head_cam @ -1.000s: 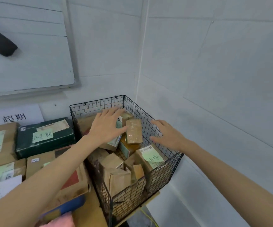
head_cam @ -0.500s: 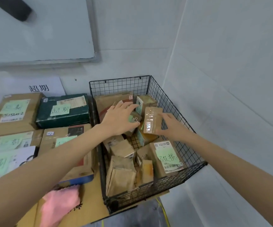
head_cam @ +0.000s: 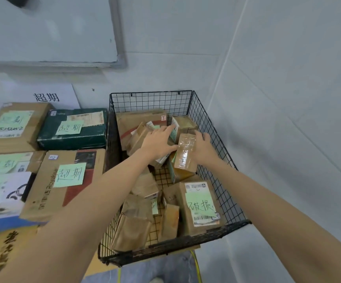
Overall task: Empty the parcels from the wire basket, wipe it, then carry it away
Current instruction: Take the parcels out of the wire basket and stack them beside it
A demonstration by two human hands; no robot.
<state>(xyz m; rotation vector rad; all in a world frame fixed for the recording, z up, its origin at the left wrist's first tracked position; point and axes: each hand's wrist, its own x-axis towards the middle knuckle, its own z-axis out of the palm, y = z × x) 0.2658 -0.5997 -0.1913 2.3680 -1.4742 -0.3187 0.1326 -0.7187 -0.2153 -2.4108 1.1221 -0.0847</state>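
I see one wire basket (head_cam: pixel 216 166), black, with a square grid on its walls and floor and an open top. It stands in the corner of the room with its back against the wall, just right of a spread of boxes. It is full of brown cardboard parcels lying at all angles. I count about a dozen, though the overlap hides the exact number. My right hand (head_cam: pixel 204 148) is inside the basket with its fingers curled over the far edge of one small taped parcel (head_cam: pixel 186 154), gripping it upright and slightly tilted. My left hand (head_cam: pixel 157 142) lies flat with its fingers straight across the parcels beside it, and its thumb touches the taped parcel. One large parcel (head_cam: pixel 201 205) at the near right of the basket carries a green note and a barcode label. Left of the basket I count five boxes with green notes. One of them is a dark green box (head_cam: pixel 73 129), and another is a brown box with a red patch (head_cam: pixel 63 180). Above them are one paper sign (head_cam: pixel 47 97) and one whiteboard (head_cam: pixel 49 27).
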